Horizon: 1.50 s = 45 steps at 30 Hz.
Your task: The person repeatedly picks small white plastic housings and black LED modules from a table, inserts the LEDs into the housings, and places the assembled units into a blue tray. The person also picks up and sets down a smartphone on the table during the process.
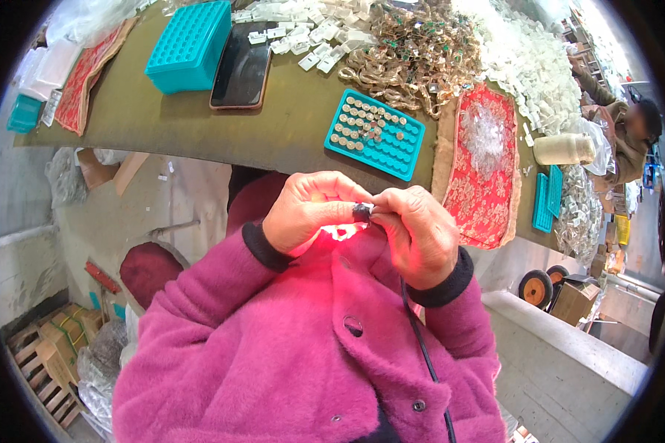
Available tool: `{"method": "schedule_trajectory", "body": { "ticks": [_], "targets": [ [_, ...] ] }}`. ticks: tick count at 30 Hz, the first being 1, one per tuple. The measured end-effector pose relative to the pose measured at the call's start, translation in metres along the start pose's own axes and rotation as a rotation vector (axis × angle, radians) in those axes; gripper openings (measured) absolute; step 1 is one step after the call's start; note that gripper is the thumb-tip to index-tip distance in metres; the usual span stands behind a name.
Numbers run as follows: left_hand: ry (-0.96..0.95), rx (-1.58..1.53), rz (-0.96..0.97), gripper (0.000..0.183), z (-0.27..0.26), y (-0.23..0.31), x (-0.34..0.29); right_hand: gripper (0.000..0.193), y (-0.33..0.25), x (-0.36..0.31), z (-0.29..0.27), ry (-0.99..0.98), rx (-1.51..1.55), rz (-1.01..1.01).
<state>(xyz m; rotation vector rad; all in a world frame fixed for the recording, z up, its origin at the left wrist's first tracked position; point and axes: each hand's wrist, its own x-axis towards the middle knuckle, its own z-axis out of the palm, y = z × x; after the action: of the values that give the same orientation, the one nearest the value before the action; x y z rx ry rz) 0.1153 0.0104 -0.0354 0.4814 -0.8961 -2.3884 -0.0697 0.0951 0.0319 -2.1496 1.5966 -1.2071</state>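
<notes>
Left hand (307, 214) and right hand (417, 232) meet, fingertips pinched on a small dark part (361, 212) (details hidden); best kept level, close above the teal tray (403, 159).

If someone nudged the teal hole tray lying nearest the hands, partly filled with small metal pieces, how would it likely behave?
The teal tray looks like rigid moulded plastic, so it would probably slide flat across the table rather than flex. The small metal pieces sit in holes and would likely stay put. Low and wide, it seems unlikely to tip.
</notes>
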Motion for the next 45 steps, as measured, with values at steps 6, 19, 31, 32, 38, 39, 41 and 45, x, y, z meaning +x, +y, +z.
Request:
{"method": "schedule_trajectory", "body": {
  "ticks": [6,19,31,32,38,39,41,45],
  "targets": [
    [0.035,-0.033,-0.038,0.010,0.005,0.001,0.000,0.035,0.003,-0.006,0.004,-0.006,0.036,0.044],
    [0.070,-0.070,-0.093,0.015,0.015,0.010,0.003,0.013,0.008,-0.016,0.008,0.063,0.086,0.176],
    [0.035,-0.032,-0.083,0.015,0.025,0.014,0.025,0.019,0.028,-0.006,-0.006,0.077,-0.026,0.068],
    [0.033,-0.020,-0.079,0.015,0.027,0.018,0.029,0.020,0.030,-0.001,-0.009,0.090,-0.008,0.068],
    [-0.072,0.228,0.057,0.035,0.043,0.057,0.063,0.029,0.000,0.046,-0.065,0.134,0.078,0.151],
    [-0.062,0.239,0.040,0.034,0.044,0.068,0.070,0.031,-0.005,0.052,-0.088,-0.031,0.101,0.087],
    [-0.023,0.367,0.117,0.033,0.048,0.090,0.088,0.031,-0.010,0.063,-0.102,0.055,0.159,-0.125],
    [-0.053,0.612,0.486,0.021,0.057,0.149,0.131,0.018,-0.024,0.081,-0.098,0.456,0.157,-0.293]
  ]
}}
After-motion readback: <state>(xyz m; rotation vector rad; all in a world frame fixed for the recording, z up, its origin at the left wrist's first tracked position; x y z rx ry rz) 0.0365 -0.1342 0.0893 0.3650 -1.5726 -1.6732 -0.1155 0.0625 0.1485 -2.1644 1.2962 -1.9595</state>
